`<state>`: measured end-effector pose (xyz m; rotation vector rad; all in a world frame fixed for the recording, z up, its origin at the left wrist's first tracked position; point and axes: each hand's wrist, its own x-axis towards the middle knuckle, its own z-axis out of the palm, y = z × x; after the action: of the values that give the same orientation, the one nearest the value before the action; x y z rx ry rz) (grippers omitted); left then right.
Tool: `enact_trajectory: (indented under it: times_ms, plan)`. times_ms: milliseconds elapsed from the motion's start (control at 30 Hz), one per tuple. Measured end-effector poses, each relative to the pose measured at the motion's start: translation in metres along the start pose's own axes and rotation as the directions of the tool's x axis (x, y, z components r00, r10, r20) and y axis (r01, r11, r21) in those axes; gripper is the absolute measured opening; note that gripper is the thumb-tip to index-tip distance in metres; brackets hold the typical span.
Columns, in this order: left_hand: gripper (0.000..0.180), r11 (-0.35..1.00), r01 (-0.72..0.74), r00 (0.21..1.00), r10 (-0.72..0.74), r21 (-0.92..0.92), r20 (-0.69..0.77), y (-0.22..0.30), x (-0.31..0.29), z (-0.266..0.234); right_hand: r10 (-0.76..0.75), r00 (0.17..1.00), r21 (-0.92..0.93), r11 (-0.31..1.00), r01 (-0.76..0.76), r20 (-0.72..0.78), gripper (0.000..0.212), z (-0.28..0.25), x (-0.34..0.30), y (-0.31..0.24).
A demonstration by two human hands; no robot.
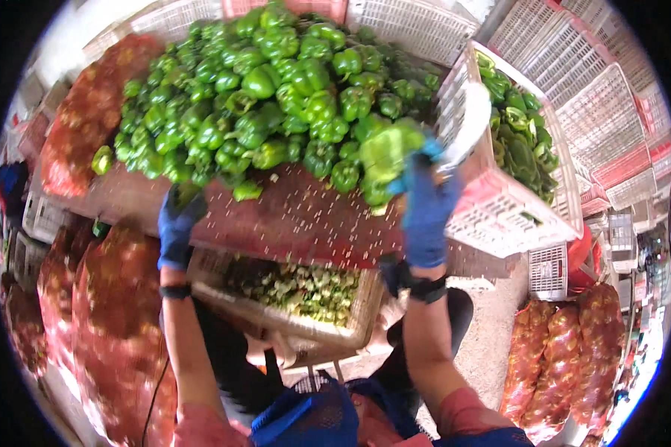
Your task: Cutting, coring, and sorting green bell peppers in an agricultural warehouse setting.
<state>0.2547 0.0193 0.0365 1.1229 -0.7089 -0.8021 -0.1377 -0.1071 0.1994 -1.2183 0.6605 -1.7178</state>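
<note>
A large heap of green bell peppers [261, 82] covers the far part of a dark red table [276, 216]. My left hand [177, 231], in a blue glove, is at the heap's near left edge, its fingers closed around a dark green bell pepper that they partly cover. To the right, my right hand [429, 212], also gloved in blue, grips a bright, light green bell pepper [388, 153]. That hand and its pepper are smeared by motion, so the fingertips are hard to make out. White specks, probably pepper seeds, lie scattered over the near tabletop.
A white plastic crate [511, 201] of green peppers stands tilted at the table's right. Below the near edge, between my knees, sits a bin [365, 313] of pale green scraps. Red mesh sacks [119, 320] fill the left; more sacks [563, 357] and stacked crates [596, 112] are right.
</note>
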Motion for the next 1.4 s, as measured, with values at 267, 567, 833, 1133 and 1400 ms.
enact_trajectory:
  times_ms: [267,567,833,1133,1400]
  plan:
    - [0.072,0.407,-0.325,0.917,0.355,0.853,0.180,0.007,-0.041,0.113,-0.570,0.817,-0.809,0.437,0.393,0.089,0.028,-0.148,0.134,-0.162]
    - [0.085,0.397,-0.176,0.983,0.121,0.901,0.139,-0.030,-0.041,0.087,-0.052,0.815,-0.551,0.712,0.436,0.577,0.035,-0.004,0.089,-0.071]
    - [0.078,0.425,-0.248,0.968,0.062,0.871,0.245,-0.004,-0.026,0.101,0.227,0.573,-0.601,0.487,0.633,0.787,0.039,0.204,0.077,0.152]
    - [0.082,0.393,-0.157,0.977,-0.070,0.906,0.199,-0.002,-0.029,0.120,0.235,0.590,-0.617,0.494,0.612,0.773,0.027,0.212,0.076,0.186]
    - [0.067,0.374,-0.230,0.970,0.166,0.898,0.179,-0.026,-0.029,0.122,-0.155,0.757,-0.565,0.576,0.591,0.635,0.031,0.136,0.112,0.069]
